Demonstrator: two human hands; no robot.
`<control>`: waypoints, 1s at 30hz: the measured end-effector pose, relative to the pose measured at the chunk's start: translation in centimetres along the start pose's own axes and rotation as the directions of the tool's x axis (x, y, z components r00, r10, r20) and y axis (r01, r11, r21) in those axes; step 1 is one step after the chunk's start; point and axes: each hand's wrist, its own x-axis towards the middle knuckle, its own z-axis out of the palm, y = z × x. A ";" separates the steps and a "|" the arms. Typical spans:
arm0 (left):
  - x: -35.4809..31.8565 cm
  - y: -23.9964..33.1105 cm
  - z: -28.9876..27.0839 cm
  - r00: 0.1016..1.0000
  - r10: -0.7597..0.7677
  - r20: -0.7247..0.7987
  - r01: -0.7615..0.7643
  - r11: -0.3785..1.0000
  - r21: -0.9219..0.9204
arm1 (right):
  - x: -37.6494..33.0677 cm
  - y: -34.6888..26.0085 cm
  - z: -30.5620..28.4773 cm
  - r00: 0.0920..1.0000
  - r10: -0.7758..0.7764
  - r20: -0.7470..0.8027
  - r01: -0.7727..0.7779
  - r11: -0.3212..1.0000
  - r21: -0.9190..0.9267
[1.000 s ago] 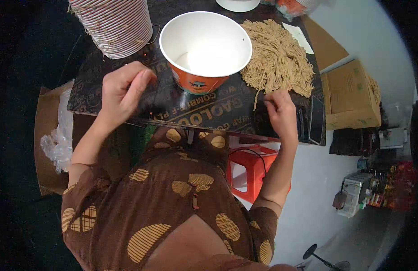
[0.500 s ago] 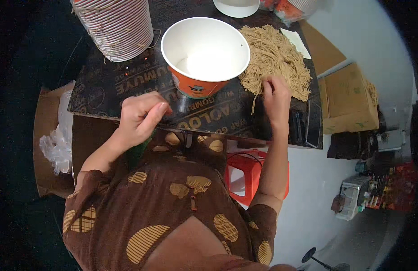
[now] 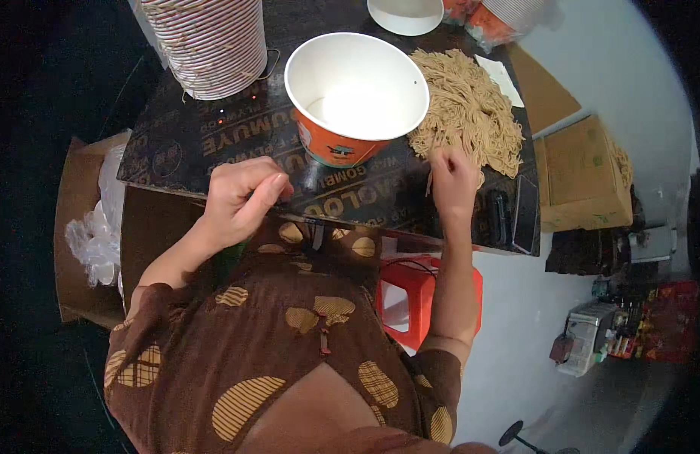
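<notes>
Nested tubs (image 3: 214, 53) stand on the tabletop (image 3: 164, 144); nearer, the left hand (image 3: 242, 198) is loosely clenched. Then comes an upright orange-and-white tub (image 3: 353, 102). Beside it, the right hand (image 3: 453, 183) curls against heaped tan strands (image 3: 471, 110); whether it grips any, I cannot tell.

a loose heap of tan strands (image 3: 471, 106) lies tangled on the dark tabletop (image 3: 176, 129).

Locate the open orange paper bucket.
In the head view, the open orange paper bucket stands on the dark tabletop, upper centre, between the stacked containers at left and the heap of tan strands at right.
</notes>
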 end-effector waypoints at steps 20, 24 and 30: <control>2.8 1.8 11.3 0.903 -0.332 0.272 0.380 0.913 -0.149 | -8.9 -5.1 0.1 0.941 0.258 0.220 -0.333 0.585 0.739; 2.6 1.6 10.7 0.928 -0.271 0.254 0.305 0.947 -0.104 | -8.3 -4.7 -0.1 0.997 0.031 0.069 -0.047 0.969 0.241; 2.9 2.2 10.0 0.920 -0.288 0.265 0.329 0.936 -0.126 | -6.0 -4.1 -0.2 0.830 -0.547 0.113 0.553 0.833 -0.029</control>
